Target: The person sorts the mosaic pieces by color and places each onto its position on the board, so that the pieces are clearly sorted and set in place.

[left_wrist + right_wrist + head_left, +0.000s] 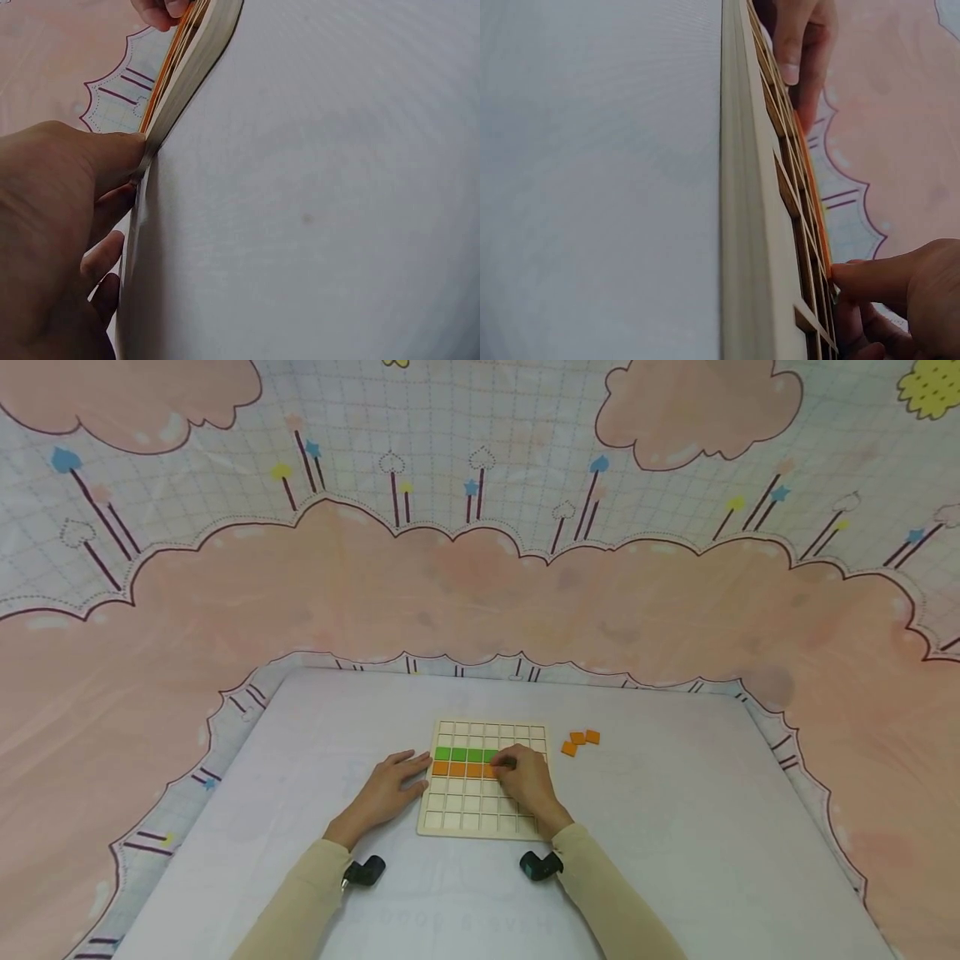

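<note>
A pale wooden grid board [459, 821] lies flat on the white table. One row holds green tiles [460, 755]; the row in front of it holds orange tiles [457, 769], both starting from the left side. My left hand [389, 787] rests against the board's left edge with fingers extended, its thumb touching the rim in the left wrist view. Over the board, my right hand [527, 783] has curled fingers, and its thumb and fingertips pinch an orange tile [490, 772] at the right end of the orange row. The hand partly covers this tile and the cells beyond.
Several loose orange tiles [577, 738] lie on the table [645, 827] to the right of the board. A cloud-patterned cloth [480, 602] surrounds the table at the back and sides. Dark wrist devices [365, 871] sit at both sleeves.
</note>
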A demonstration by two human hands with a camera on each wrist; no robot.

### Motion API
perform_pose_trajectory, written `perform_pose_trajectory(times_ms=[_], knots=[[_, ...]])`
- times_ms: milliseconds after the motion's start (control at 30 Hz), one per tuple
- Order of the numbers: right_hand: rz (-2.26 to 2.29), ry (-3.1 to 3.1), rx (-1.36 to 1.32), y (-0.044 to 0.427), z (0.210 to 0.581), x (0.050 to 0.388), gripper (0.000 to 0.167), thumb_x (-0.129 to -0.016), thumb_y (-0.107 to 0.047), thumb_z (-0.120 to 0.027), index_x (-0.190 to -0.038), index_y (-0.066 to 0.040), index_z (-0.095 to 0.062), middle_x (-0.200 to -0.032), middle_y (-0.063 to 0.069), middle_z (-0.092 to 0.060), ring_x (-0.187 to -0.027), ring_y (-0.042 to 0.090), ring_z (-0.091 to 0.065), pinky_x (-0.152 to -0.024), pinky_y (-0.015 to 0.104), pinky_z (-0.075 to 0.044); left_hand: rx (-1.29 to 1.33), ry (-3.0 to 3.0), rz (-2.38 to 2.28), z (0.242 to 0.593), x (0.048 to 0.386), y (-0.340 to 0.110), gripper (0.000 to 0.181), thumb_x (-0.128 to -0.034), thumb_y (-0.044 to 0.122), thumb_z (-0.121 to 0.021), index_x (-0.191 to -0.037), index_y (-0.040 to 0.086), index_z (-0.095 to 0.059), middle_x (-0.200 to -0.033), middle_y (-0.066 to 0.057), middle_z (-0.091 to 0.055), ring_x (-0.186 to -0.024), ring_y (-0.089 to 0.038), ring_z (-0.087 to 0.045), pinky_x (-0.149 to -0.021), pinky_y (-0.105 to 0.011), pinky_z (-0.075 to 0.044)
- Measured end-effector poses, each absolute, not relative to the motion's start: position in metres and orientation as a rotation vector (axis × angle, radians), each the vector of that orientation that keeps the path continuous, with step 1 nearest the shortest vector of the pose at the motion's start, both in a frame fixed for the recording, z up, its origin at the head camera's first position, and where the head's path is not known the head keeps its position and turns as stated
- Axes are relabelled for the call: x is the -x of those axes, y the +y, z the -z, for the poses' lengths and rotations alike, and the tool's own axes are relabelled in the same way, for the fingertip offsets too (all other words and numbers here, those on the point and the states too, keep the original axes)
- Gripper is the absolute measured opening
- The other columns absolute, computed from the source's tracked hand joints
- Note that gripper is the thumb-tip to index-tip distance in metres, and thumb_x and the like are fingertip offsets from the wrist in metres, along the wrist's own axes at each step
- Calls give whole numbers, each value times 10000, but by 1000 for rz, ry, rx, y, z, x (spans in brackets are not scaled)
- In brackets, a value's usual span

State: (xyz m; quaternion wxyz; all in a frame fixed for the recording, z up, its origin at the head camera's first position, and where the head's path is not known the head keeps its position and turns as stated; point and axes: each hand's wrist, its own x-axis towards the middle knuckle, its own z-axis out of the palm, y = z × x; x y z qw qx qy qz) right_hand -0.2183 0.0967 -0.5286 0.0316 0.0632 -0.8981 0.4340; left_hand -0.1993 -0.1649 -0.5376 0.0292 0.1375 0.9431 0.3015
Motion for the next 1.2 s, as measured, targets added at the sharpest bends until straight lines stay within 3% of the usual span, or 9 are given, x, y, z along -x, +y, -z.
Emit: perform_pose_trajectory(times_ms=[400,1200], knots=[[-1289,-2778,-220,97,528,218,113,-860,-48,-727,-929,-136,-745,-919,25,-704,-747,114,-580,-685,267,-509,-439,2913,-933,537,198,-164,501,-959,250,-637,-1426,114,-518,-1524,-9,-470,-1457,-329,-336,-1162,-598,-296],[-1531,-2773,-260,112,519,215,167,-849,-109,-757,-1011,-119,-720,-966,27,-694,-811,144,-622,-741,288,-546,-390,2904,-927,539,200,-164,511,-956,263,-640,-1435,140,-510,-1535,12,-456,-1465,-327,-325,-1164,-606,-293]])
